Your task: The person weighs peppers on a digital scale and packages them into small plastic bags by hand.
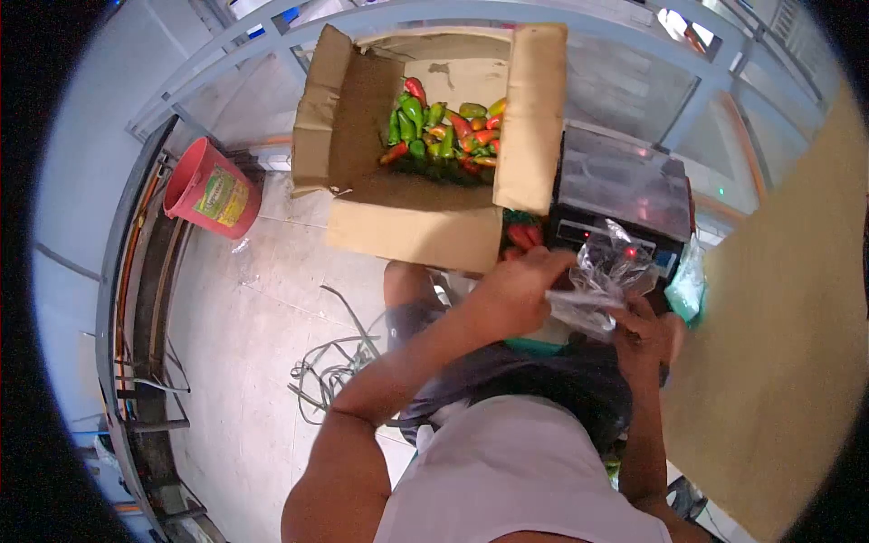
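Support the clear plastic bag (605,288) between both hands, before the dark device with red lights (620,185). The left hand's (514,291) fingers are curled closed on its left side; the right hand's (647,331) bent fingers pinch its lower edge. Hold lightly to avoid creasing. Observe the cardboard box's (412,235) flap beside the left hand; elbow room lies leftward, over the floor (240,353).

A red bucket (214,192) sits at ten o'clock; tangled straps (328,371) lie on the floor (237,353) toward half past seven.
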Demonstrator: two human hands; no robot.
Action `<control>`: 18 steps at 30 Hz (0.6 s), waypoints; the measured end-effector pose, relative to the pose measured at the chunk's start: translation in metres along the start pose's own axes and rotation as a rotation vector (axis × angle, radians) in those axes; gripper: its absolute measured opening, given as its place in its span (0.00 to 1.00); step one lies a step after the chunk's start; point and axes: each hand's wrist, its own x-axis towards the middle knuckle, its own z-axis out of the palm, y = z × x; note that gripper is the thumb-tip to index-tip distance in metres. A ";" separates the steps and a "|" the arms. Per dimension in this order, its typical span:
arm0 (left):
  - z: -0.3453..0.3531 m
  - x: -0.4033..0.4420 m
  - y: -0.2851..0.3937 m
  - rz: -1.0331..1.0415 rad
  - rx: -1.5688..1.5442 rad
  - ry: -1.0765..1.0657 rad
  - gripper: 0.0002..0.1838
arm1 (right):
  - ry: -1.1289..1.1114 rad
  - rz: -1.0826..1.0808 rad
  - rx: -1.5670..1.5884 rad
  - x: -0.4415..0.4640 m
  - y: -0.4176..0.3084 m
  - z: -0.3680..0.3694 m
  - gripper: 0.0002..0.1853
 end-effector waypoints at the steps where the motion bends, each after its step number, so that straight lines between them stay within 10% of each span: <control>1: -0.015 0.006 -0.001 0.100 -0.021 -0.111 0.36 | 0.014 -0.033 -0.004 0.006 0.000 0.001 0.16; 3: -0.074 0.024 -0.004 0.048 -0.349 -0.452 0.26 | -0.051 0.000 -0.328 0.017 -0.005 -0.015 0.19; 5: -0.114 0.048 -0.086 -0.185 -0.643 -0.252 0.21 | -0.081 0.075 -0.402 0.021 0.005 -0.026 0.21; 8: -0.146 0.103 -0.202 -0.369 0.497 -0.013 0.30 | -0.097 0.293 -0.255 0.022 0.017 -0.032 0.21; 11: -0.111 0.147 -0.282 -0.479 0.563 -0.311 0.40 | -0.052 0.425 -0.373 0.021 0.032 -0.037 0.20; 14: -0.053 0.161 -0.367 -0.257 0.863 -0.033 0.45 | 0.114 0.208 -0.537 -0.010 0.111 -0.038 0.19; 18: -0.065 0.164 -0.302 -0.368 0.946 -0.195 0.42 | 0.243 0.278 -0.414 -0.034 0.134 -0.035 0.13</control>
